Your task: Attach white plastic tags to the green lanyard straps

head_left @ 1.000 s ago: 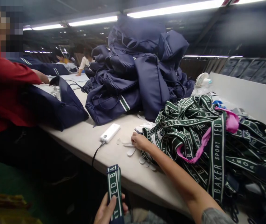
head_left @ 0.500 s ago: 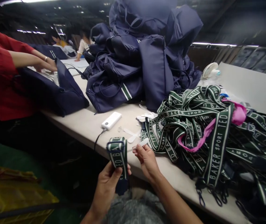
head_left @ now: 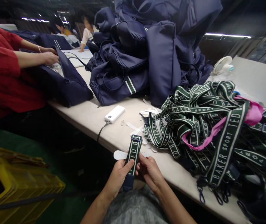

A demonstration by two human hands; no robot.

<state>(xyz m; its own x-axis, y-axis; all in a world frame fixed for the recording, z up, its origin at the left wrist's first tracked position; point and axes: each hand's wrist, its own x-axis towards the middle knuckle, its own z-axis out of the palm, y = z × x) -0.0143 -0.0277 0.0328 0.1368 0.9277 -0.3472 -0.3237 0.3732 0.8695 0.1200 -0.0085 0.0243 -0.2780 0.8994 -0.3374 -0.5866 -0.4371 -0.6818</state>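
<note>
A folded green-and-white lettered webbing strap stands upright over my lap, a dark buckle at its top. My left hand is closed round its lower part, thumb on the front. A white strip passes behind the strap, its rounded end sticking out to the left. On the other side, my right hand pinches the strip close to the strap's edge; part of it is hidden by the strap and fingers. Beyond my hands, a tangled pile of matching straps with dark hooks covers the table's right side.
A white power bank with a cable lies on the table. Navy bags are heaped behind it. Pink cloth lies among the straps. A person in red handles an open bag at left, above a yellow crate.
The white strip has gone behind the strap, and its rounded end now shows at the left. My right hand has come down close against the strap. The strap has turned slightly.
</note>
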